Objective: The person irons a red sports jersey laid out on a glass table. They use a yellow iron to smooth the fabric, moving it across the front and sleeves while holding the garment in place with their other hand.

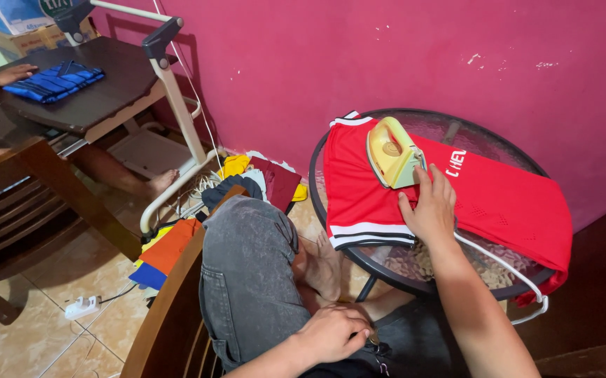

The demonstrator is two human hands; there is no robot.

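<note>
Right hand (pixel 429 206): open, palm flat on the red jersey (pixel 499 203), fingertips just beside the yellow iron (pixel 392 152).
Left hand (pixel 332 332): loosely curled, resting on the lap, holding nothing.
Jersey: spread across the round glass counter (pixel 331 143), hem over its near edge.
Iron: tilted at the counter's rear-left edge.
Risk: fingers may touch the hot soleplate; the white cord (pixel 506 269) could snag and drag the iron off.

On the one round glass table (pixel 387 262) there is one red sports shirt with white stripes (pixel 499 203) and one pale yellow electric iron (pixel 390 152). Left of this table are one white power strip (pixel 82 306) and one blue folded cloth (pixel 54 82).
</note>
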